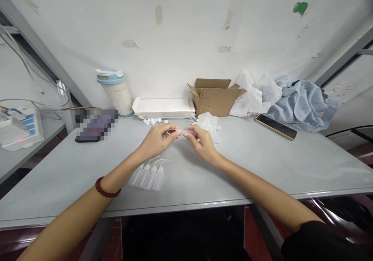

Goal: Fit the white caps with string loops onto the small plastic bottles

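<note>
"Where are the two hands?"

"Up over the middle of the table (233, 175), facing each other with the fingertips nearly meeting. The left hand (155, 140) has its thumb and fingers pinched on a small translucent plastic piece (181, 132); the right hand (205, 142) pinches the same piece from the other side."

"What shape is it?"

"I can't tell — the fingers hide most of it."

"And around them?"

"Loose translucent bottles (215, 128) lie in a heap just beyond the right hand. Small white caps (151, 121) sit beyond the left, in front of a white stack (164, 107) of flat boxes or card (I can't make out which)."

"Anything nearer the person?"

"Yes, a row of four bottles (150, 178) lying side by side near the left forearm, thin white strips (159, 160) reaching from their necks. A dark red beaded bracelet (107, 188) circles that wrist."

"What stands at the back?"

"An open cardboard box (217, 101) near the wall — with a white plastic bag (256, 91) beside it."
</note>
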{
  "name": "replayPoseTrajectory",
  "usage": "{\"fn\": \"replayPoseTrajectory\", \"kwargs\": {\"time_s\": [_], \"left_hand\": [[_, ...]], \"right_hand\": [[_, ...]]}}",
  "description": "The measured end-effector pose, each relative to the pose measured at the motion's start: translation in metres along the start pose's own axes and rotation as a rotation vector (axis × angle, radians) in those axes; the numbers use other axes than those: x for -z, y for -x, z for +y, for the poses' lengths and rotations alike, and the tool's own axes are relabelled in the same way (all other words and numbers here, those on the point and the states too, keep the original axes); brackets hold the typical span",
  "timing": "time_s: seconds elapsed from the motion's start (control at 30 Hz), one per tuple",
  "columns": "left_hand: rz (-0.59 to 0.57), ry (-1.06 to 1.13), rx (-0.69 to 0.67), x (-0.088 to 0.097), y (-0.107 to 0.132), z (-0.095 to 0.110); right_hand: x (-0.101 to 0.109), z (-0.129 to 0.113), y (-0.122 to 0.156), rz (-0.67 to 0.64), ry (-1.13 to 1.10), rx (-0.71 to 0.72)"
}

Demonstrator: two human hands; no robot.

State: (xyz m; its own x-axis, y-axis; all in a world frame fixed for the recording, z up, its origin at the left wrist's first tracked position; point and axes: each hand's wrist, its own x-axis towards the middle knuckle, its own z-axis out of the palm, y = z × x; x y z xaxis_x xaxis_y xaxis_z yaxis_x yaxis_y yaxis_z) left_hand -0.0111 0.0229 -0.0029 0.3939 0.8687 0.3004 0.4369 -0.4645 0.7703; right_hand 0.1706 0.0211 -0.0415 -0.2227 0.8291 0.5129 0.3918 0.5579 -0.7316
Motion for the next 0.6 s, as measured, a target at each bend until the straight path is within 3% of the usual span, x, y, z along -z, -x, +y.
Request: {"fn": "replayPoseTrajectory", "kwargs": {"time_s": [0.13,0.23,0.47,0.6], "left_hand": [[-0.154,0.114,0.088,0.003,-0.003,-0.005],[-0.204,0.16,0.114,0.003,-0.003,-0.006],[-0.061,0.073,0.078,0.002,0.001,0.004],[0.004,-0.019,-0.008,0.001,0.003,0.007]], "right_hand": [[-0.002,0.002,0.003,0.038,0.068,0.079],[-0.002,0.002,0.003,0.04,0.073,0.086],[0.002,-0.002,-0.001,-0.027,-0.043,-0.011],[0.004,-0.006,-0.002,-0.064,-0.163,-0.113]]}}
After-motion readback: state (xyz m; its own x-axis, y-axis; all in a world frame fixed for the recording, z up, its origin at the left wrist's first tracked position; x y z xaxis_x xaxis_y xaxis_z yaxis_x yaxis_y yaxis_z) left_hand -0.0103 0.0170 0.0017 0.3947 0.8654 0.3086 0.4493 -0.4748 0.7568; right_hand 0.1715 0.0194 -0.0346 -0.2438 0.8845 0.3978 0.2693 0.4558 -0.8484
